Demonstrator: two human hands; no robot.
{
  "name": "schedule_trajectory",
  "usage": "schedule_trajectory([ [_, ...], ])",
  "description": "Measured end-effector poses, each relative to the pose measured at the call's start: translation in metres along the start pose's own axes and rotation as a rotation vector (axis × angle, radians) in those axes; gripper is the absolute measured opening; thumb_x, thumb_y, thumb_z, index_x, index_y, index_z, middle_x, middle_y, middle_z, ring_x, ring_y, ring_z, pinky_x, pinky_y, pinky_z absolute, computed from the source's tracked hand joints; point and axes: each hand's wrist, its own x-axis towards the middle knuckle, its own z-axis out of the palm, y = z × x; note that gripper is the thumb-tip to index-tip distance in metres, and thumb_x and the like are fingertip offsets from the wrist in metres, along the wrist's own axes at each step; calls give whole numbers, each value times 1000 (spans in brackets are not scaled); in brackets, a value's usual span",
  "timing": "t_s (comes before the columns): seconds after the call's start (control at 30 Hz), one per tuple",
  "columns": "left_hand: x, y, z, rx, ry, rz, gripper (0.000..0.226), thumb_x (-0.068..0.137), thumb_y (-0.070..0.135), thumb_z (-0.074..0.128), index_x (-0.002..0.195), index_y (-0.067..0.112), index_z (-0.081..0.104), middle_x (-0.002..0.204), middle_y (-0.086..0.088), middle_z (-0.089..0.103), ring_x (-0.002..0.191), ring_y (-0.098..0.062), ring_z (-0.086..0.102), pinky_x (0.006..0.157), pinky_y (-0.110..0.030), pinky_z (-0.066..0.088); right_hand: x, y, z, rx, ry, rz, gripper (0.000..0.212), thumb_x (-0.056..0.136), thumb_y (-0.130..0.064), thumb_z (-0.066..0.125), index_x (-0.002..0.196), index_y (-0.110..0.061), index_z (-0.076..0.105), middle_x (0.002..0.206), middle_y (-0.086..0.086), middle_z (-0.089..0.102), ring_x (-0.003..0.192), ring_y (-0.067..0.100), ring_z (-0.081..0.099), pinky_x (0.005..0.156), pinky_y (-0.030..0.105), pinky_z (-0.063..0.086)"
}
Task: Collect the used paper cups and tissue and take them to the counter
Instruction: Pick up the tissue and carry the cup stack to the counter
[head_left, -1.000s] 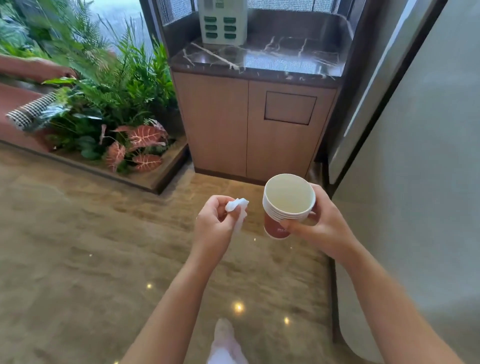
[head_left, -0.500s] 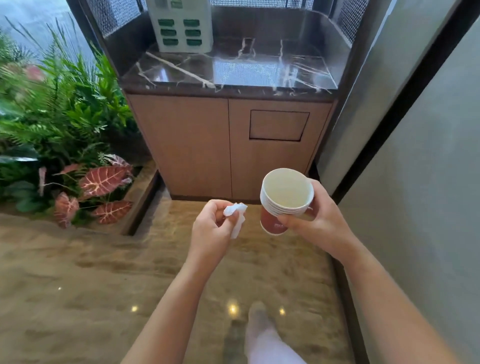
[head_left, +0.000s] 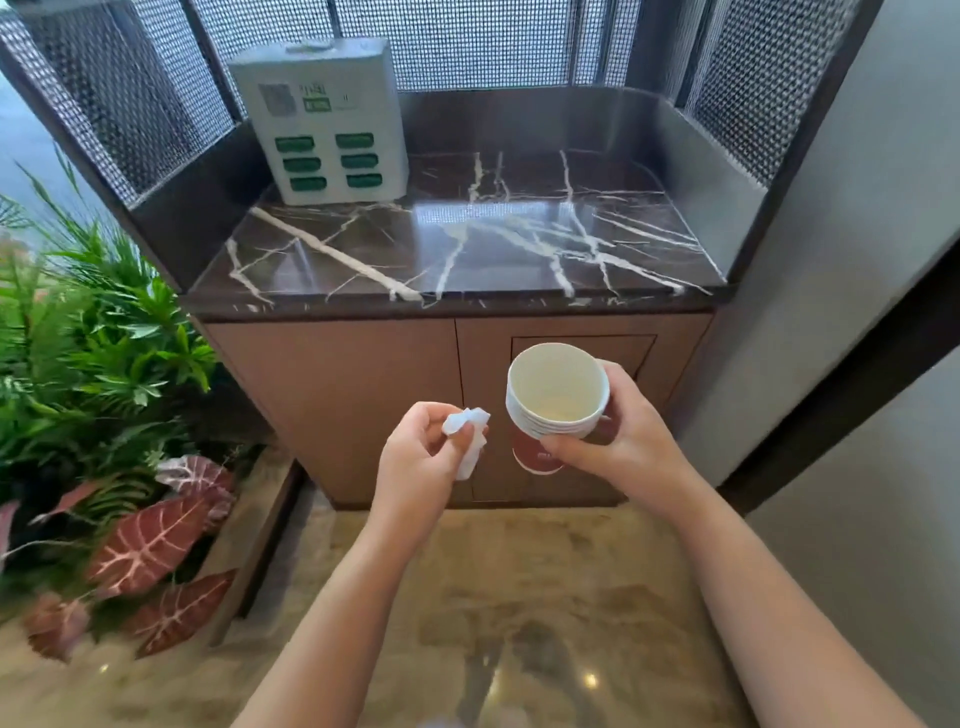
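My right hand (head_left: 631, 444) grips a stack of several nested paper cups (head_left: 556, 402), white inside and red outside, held upright with the open mouth facing up. My left hand (head_left: 421, 460) pinches a crumpled white tissue (head_left: 467, 431) just left of the cups. Both hands hover in front of the wooden cabinet doors, below the dark marble counter (head_left: 457, 249) with white veins.
A white box with green slots (head_left: 324, 119) stands at the counter's back left. Mesh screens (head_left: 467, 41) enclose the back and sides. Green and red-leafed plants (head_left: 104, 405) fill a planter on the left. A grey wall (head_left: 857, 260) runs along the right. The floor is polished beige stone.
The view has closed in on the cabinet, whose counter top now fills the upper frame. Both hands keep their hold on the tissue and cups, raised slightly toward the counter.
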Motion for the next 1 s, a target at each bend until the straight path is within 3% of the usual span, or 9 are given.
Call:
schedule_trajectory([
  [0.1, 46, 0, 4, 2, -18, 0, 4, 87, 24, 61, 84, 26, 59, 85, 0, 74, 81, -18, 70, 75, -36, 55, 43, 5, -3, -30, 14, 0, 66, 56, -39, 80, 114, -41, 48, 108, -25, 60, 104, 3, 57, 88, 24, 48],
  [0.27, 135, -7, 14, 56, -68, 7, 4, 87, 26, 62, 84, 27, 59, 85, 2, 73, 82, -16, 70, 72, -33, 55, 118, 25, -4, -46, 49, 30, 64, 55, -39, 80, 110, -46, 48, 106, -29, 60, 101, -3, 58, 83, 14, 47],
  [0.4, 218, -8, 16, 38, -127, 9, 5, 87, 24, 61, 90, 20, 59, 90, -2, 73, 85, -18, 69, 80, -41, 55, 187, 39, -3, -68, 116, 44, 67, 54, -41, 81, 113, -41, 48, 106, -26, 61, 103, 0, 58, 86, 21, 48],
  [0.7, 366, 2, 27, 70, -210, 66, 10, 87, 22, 60, 81, 29, 57, 89, -2, 71, 86, -20, 68, 79, -42, 54, 310, 45, -10, -87, 211, 57, 59, 55, -47, 79, 106, -53, 48, 105, -34, 58, 100, -9, 56, 76, 5, 44],
  [0.87, 409, -6, 41, 120, -228, 52, 12, 87, 23, 61, 82, 32, 55, 86, 5, 69, 84, -14, 66, 71, -28, 53, 352, 60, -22, -78, 216, 103, 63, 55, -50, 79, 108, -53, 46, 107, -34, 56, 104, -8, 54, 79, 5, 43],
  [1.0, 440, -7, 46, 160, -196, 62, 16, 87, 21, 61, 79, 34, 54, 83, 9, 67, 81, -7, 64, 70, -21, 50, 387, 69, -31, -25, 211, 99, 60, 58, -34, 82, 106, -47, 50, 105, -31, 59, 102, -10, 55, 75, 3, 43],
])
